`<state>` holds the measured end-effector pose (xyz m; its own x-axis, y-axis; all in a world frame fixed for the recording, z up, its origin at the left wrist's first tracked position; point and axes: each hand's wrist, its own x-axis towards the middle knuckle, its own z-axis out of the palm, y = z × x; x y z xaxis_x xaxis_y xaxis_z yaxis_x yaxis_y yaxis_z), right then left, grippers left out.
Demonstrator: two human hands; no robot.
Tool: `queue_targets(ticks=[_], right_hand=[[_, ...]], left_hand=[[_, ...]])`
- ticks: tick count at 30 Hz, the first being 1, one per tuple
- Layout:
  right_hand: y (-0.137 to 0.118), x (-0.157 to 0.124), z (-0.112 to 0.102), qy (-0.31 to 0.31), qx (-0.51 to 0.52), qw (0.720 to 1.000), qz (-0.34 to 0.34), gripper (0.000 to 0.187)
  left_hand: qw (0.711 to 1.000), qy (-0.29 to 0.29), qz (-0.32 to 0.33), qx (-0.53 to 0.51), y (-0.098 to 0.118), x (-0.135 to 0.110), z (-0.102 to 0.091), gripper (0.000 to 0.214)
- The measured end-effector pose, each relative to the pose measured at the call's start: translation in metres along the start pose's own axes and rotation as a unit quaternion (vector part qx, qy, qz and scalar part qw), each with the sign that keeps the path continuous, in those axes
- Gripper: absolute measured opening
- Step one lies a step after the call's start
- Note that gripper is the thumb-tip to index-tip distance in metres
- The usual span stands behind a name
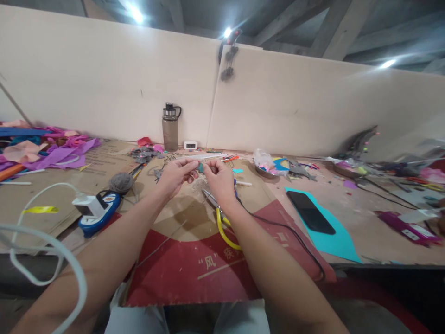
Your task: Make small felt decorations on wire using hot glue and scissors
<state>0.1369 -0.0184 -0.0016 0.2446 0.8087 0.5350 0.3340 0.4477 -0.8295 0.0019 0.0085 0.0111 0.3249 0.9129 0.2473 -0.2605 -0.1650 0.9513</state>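
Observation:
Both my hands meet over the cardboard sheet (pixel 187 218), around a small teal piece (pixel 200 168) whose kind I cannot make out. My left hand (pixel 180 175) pinches it from the left between thumb and forefinger. From the other side, the fingertips of my right hand (pixel 219 178) close on the same piece. Yellow-handled scissors (pixel 222 229) lie under my right wrist, partly hidden by the forearm. Scraps of light blue material (pixel 238 170) rest just beyond my right hand.
A blue power strip (pixel 100 215) with a white plug and cable sits at left, near a grey yarn ball (pixel 121 183). A bottle (pixel 170 127) stands at the back. Rightward are a bowl (pixel 267 172), a phone (pixel 310 212) on teal sheet, and a magenta glue gun (pixel 406 227).

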Motion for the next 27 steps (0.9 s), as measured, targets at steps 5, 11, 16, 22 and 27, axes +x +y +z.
queue_targets(ticks=[5, 11, 16, 22, 27], right_hand=[[-0.0014, -0.0028, 0.0011, -0.006, -0.039, 0.999, -0.020, 0.015], [-0.0015, -0.0053, 0.0047, -0.003, -0.051, 0.998, -0.027, 0.016], [0.0006, -0.0049, 0.0049, 0.009, -0.039, 0.999, -0.019, 0.014], [-0.0004, -0.0052, 0.0045, 0.007, -0.041, 0.999, -0.020, 0.014], [-0.0001, -0.0053, 0.0041, 0.007, -0.040, 0.999, -0.016, 0.016]], left_hand=[[0.997, 0.020, 0.028, 0.073, -0.0048, 0.0028, -0.0032, 0.021], [0.997, 0.032, 0.014, 0.070, -0.0027, 0.0006, -0.0003, 0.018], [1.000, 0.010, -0.026, 0.004, -0.0036, -0.0009, 0.0032, 0.024], [0.999, 0.037, -0.024, -0.016, -0.0037, -0.0012, 0.0038, 0.025], [0.999, 0.027, -0.025, -0.028, -0.0017, -0.0015, 0.0032, 0.026]])
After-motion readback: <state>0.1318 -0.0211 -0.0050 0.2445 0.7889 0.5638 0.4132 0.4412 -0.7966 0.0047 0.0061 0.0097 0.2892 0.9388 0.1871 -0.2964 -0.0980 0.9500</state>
